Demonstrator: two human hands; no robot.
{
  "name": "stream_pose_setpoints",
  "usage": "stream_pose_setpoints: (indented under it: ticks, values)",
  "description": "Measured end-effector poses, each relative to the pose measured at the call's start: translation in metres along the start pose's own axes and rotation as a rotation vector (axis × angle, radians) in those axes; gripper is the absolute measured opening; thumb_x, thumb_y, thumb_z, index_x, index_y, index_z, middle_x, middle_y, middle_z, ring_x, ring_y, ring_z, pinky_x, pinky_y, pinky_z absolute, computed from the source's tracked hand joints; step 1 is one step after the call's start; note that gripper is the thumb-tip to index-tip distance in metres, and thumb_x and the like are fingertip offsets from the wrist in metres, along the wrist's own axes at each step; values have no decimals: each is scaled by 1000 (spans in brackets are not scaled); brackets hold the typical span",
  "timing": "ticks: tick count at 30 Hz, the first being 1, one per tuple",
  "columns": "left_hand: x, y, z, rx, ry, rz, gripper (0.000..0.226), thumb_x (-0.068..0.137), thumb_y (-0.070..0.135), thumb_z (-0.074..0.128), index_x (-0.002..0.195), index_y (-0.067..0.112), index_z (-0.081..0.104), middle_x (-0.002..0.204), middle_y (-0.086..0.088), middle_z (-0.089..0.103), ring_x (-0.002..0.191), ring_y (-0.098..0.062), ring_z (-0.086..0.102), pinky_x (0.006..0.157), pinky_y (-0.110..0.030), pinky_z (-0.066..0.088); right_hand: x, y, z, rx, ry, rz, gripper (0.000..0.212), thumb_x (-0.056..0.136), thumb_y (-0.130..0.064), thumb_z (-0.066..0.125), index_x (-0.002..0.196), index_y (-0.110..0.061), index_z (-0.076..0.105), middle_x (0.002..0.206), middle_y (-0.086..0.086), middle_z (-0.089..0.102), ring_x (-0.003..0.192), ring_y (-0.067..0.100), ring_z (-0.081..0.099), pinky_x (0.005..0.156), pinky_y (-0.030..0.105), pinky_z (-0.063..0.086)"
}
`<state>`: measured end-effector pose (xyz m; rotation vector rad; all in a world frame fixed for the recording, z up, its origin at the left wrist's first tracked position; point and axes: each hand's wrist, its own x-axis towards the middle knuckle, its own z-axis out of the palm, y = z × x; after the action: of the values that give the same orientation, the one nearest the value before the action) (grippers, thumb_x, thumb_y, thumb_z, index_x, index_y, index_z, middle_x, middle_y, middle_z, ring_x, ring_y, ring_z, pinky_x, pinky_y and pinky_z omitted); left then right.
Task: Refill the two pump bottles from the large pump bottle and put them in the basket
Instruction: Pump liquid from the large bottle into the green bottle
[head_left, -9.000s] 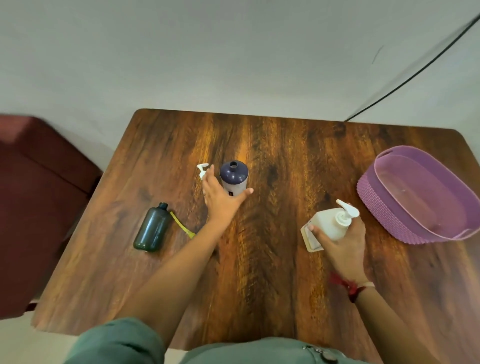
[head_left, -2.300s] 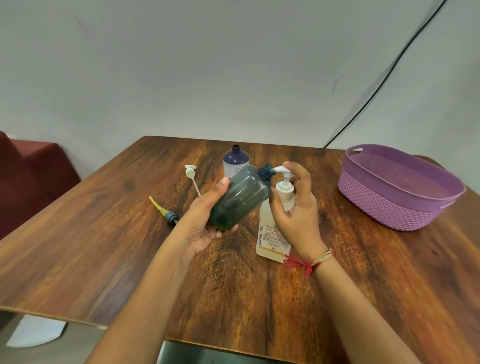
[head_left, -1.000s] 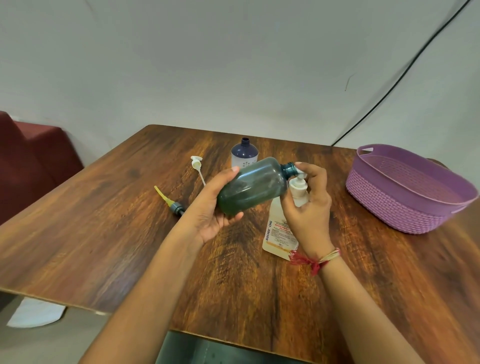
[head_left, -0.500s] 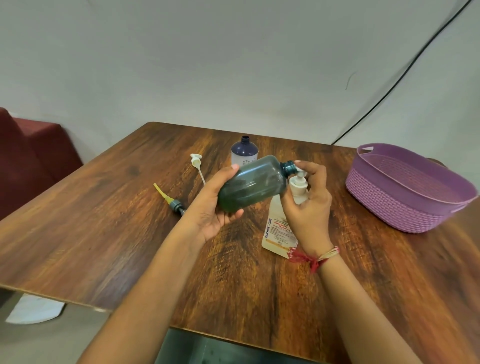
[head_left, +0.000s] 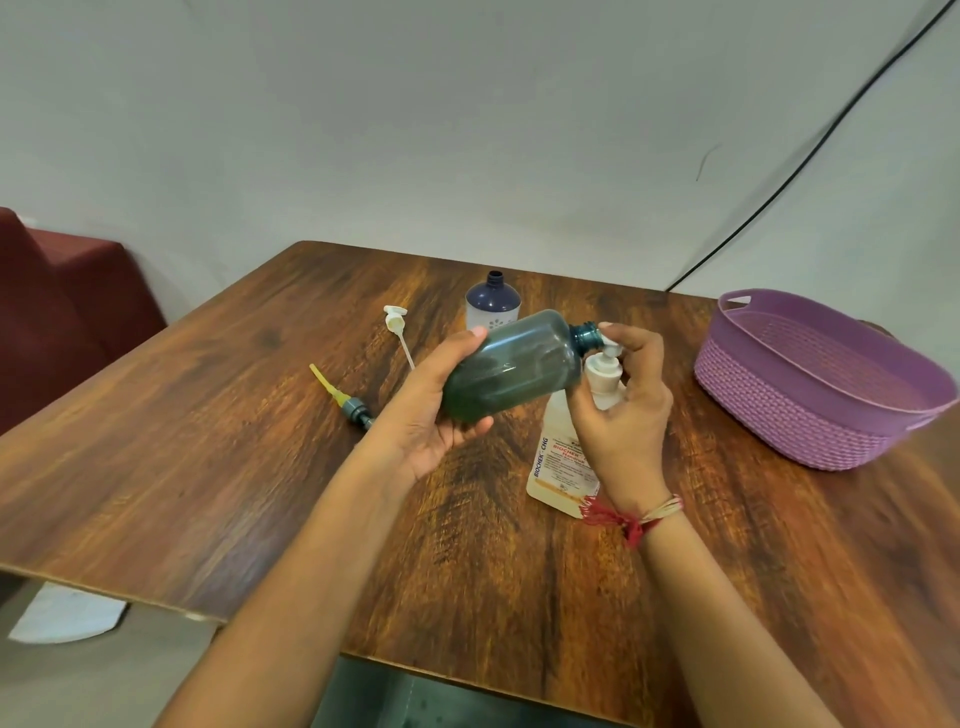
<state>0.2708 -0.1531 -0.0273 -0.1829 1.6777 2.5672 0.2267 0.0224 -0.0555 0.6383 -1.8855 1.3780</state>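
My left hand (head_left: 426, 410) grips a dark green bottle (head_left: 511, 366), tilted on its side with its open neck at the pump spout of the large white bottle (head_left: 558, 462). That white bottle stands on the table, and my right hand (head_left: 626, 410) is curled round its pump head (head_left: 602, 371), fingers on top. Behind them a dark blue and white bottle (head_left: 492, 305) stands uncapped. A white pump (head_left: 397, 330) and a green and yellow pump (head_left: 345, 400) lie loose on the table to the left. The purple basket (head_left: 826, 410) sits at the right.
The wooden table (head_left: 208, 441) has its near edge just below my forearms. A dark red seat (head_left: 57, 306) stands beyond the table's left side. A black cable (head_left: 810, 156) runs down the white wall at the right.
Both hands stay in place with the green bottle's neck at the white bottle's pump. The view has shifted only slightly.
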Motion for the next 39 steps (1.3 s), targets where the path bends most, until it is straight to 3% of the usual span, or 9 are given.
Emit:
stream_pose_setpoints:
  ticks: [4,8,13,17,21,24,27,33,39]
  values:
    - [0,1,0,-5,0,-8,31,53,52,74,74,29,74,70,6,73,62,-7,70,44,-20,50,-1,0,3,-3,25,2,48,81,-5,70,113,-31,46,102,-5,62,91,5,62,78,17,50]
    - [0,0,3,-24,0,-41,48,53,54,73,90,23,67,67,5,72,61,-8,69,43,-20,50,-1,1,2,-8,-25,-20,58,83,-3,66,130,-26,40,110,-8,60,92,9,63,79,21,51]
    - [2,-3,0,-54,22,-49,44,50,53,77,83,24,70,73,-1,73,61,-11,70,42,-21,49,2,2,1,21,-41,-14,52,82,-3,68,120,-29,44,106,-16,58,91,3,61,78,18,49]
    - [4,-4,-3,-38,21,-38,40,48,55,78,76,27,74,87,-4,68,62,-11,69,42,-21,48,1,1,2,5,17,-7,51,81,-3,70,109,-36,44,98,-9,61,90,0,61,76,14,48]
    - [3,-3,-2,-20,6,-39,39,42,58,79,69,31,75,84,-2,68,63,-9,70,43,-21,48,0,0,3,5,6,-13,51,83,-3,69,117,-33,44,104,-11,60,93,4,61,78,19,50]
    - [3,-4,0,-31,1,-41,35,46,58,78,68,31,75,74,1,73,63,-10,70,43,-21,49,0,0,2,-6,-38,-26,59,84,-2,66,130,-28,40,113,-1,60,95,9,62,81,22,50]
    - [2,-4,0,-29,13,-41,31,50,56,76,68,31,75,70,3,73,63,-10,70,42,-20,49,1,0,0,23,-51,-15,55,83,-2,67,123,-29,43,108,-14,59,94,5,61,80,22,50]
    - [2,-1,-2,-16,45,-36,33,50,55,77,70,28,75,88,-4,68,61,-10,69,41,-20,46,0,0,3,29,3,11,44,81,-2,68,109,-28,46,100,-19,58,90,-1,60,77,12,47]
    - [0,-5,3,-55,36,-44,49,53,55,76,90,23,69,96,-8,66,64,-12,69,43,-21,48,1,-1,1,15,-37,-17,53,84,-3,67,126,-25,42,111,-5,60,95,8,62,81,21,50]
